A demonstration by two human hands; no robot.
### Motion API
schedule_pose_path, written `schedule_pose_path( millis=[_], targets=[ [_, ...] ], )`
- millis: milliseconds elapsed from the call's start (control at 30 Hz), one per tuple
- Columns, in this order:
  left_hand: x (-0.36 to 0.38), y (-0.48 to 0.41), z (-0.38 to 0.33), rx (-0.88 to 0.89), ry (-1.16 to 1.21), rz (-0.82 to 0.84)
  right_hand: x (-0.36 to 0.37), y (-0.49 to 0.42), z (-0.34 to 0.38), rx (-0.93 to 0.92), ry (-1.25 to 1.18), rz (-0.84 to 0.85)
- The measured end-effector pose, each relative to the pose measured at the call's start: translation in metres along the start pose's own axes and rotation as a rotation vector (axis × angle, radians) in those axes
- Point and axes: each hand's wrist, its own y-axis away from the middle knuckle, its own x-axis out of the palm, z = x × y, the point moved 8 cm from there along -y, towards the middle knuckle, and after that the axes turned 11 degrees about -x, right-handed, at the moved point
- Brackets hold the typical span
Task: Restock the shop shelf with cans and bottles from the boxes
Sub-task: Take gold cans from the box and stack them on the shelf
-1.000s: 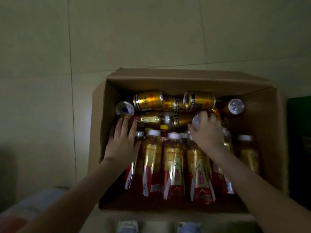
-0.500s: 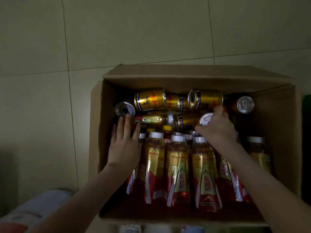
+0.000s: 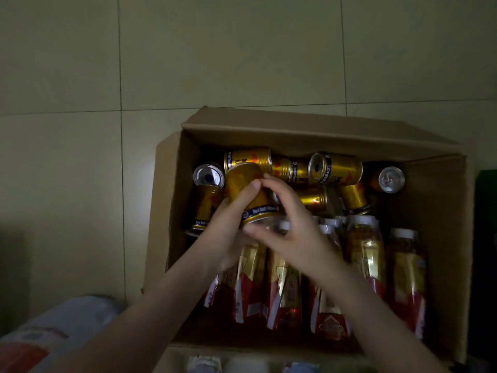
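Observation:
An open cardboard box (image 3: 295, 130) on the floor holds several gold cans (image 3: 336, 168) lying loose at its far end. Several red-and-gold bottles (image 3: 365, 254) with white caps stand in a row at its near end. Both my hands meet over the box's left part around one gold can (image 3: 243, 184), lifted and tilted above the others. My left hand (image 3: 228, 227) grips it from the left with the thumb across its side. My right hand (image 3: 290, 224) holds it from the right, fingers over the top and thumb under its rim.
Pale floor tiles (image 3: 242, 63) surround the box. A blue, white and red pack (image 3: 53, 332) lies at the bottom left. Something dark green (image 3: 486, 238) stands against the box's right side. Shoe tips (image 3: 204, 364) show at the bottom edge.
Both hands have come together from the box's two sides. A gold can has come up out of the pile into them. The view has shifted left.

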Motion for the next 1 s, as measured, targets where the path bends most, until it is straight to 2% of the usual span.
schedule_pose_path(
  millis=[33, 67, 133, 167, 233, 267, 333, 400, 467, 533, 633, 733, 900, 1000],
  targets=[
    [-0.010, -0.002, -0.004, 0.027, -0.021, -0.039, -0.012, -0.006, -0.007, 0.072, -0.072, -0.060],
    [-0.019, -0.003, -0.007, 0.044, -0.044, -0.076, -0.034, -0.010, -0.024, 0.157, -0.103, -0.220],
    [-0.032, -0.006, -0.008, 0.067, -0.094, -0.128, -0.086, -0.008, -0.064, 0.385, 0.081, -0.553],
    [-0.034, -0.006, -0.006, 0.078, -0.121, -0.146, -0.103, -0.008, -0.081, 0.514, 0.242, -0.587],
    [-0.035, -0.010, 0.000, 0.093, -0.187, -0.187, -0.114, -0.016, -0.112, 0.694, 0.430, -0.442],
    [-0.034, -0.012, 0.002, 0.101, -0.221, -0.206, -0.113, -0.022, -0.125, 0.739, 0.432, -0.376],
    [-0.033, -0.017, 0.004, 0.124, -0.270, -0.233, -0.115, -0.034, -0.140, 0.777, 0.370, -0.383],
    [-0.033, -0.020, 0.005, 0.147, -0.277, -0.236, -0.125, -0.035, -0.156, 0.822, 0.280, -0.514],
    [-0.032, -0.020, 0.007, 0.147, -0.274, -0.221, -0.129, -0.025, -0.172, 0.867, 0.076, -0.626],
    [-0.033, -0.019, 0.011, 0.120, -0.261, -0.214, -0.132, -0.017, -0.180, 0.838, -0.018, -0.653],
    [-0.034, -0.012, 0.018, 0.059, -0.246, -0.184, -0.138, -0.007, -0.154, 0.731, 0.159, -0.633],
    [-0.029, 0.002, 0.025, -0.009, -0.151, -0.116, -0.120, 0.007, -0.104, 0.483, 0.167, -0.584],
    [0.000, 0.059, 0.028, -0.087, -0.030, 0.041, -0.076, 0.046, 0.000, 0.207, 0.153, -0.268],
    [0.012, 0.115, 0.020, -0.093, 0.036, 0.123, -0.068, 0.068, 0.070, 0.078, 0.179, -0.137]
  ],
)
